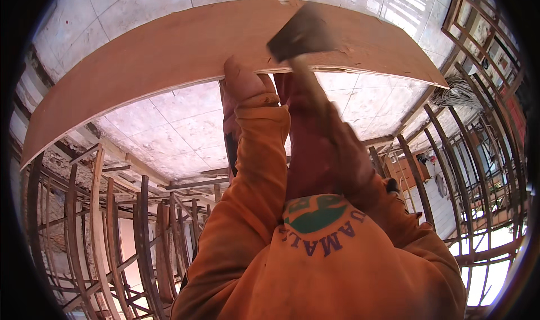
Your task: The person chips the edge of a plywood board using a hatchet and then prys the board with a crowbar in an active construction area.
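The orange sweatshirt [360, 258] lies nearest the camera, at 6 o'clock. The reddish-brown board [169, 44] spans 9 to 2 o'clock. The left hand [245, 84] bears on its near edge, toward 11 o'clock; the fingers' closure cannot be told. The right hand [350, 148] is wrapped round the handle of a hatchet-like tool [301, 36], head over the board at 12 o'clock. The step in hand appears to be striking along the board's edge; the next stroke calls for a steady board and clearance from the left hand. Motion blurs the tool; whatever supports the board is hidden. Wooden frames [146, 238] beyond, toward 8 o'clock, are cut off by the lens rim.
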`<state>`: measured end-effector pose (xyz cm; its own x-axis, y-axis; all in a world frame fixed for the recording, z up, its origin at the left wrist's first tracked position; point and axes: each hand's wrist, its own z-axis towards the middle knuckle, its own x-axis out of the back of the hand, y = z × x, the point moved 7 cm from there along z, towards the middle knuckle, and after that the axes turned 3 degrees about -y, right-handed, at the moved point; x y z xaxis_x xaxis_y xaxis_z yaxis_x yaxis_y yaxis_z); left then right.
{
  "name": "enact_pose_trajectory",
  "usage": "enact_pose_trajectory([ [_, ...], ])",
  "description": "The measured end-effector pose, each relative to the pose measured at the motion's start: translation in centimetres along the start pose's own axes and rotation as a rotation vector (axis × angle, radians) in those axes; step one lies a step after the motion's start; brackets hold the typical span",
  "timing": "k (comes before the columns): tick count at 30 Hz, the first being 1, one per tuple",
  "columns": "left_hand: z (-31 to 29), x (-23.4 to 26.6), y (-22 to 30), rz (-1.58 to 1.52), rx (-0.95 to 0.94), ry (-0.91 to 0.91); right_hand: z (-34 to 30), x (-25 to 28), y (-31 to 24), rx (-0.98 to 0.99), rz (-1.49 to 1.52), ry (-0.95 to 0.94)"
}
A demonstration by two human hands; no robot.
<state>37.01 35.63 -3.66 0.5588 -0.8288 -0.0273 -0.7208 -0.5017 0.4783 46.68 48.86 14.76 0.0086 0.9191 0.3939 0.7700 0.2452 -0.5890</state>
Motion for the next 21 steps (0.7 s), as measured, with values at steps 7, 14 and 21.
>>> enact_pose_trajectory([
  [7, -1.0, 1.1, 0.9, 0.116, -0.011, 0.145, 1.1, 1.7, -2.2, -0.020, 0.044, -0.014],
  [14, -0.5, 2.4, -0.1, 0.153, 0.085, 0.105, 0.7, 0.1, -0.5, -0.038, -0.310, -0.261],
  [21, 1.0, 3.0, 0.6, 0.002, -0.121, -0.028, 6.3, 6.4, -7.2, 0.011, -0.365, -0.283],
])
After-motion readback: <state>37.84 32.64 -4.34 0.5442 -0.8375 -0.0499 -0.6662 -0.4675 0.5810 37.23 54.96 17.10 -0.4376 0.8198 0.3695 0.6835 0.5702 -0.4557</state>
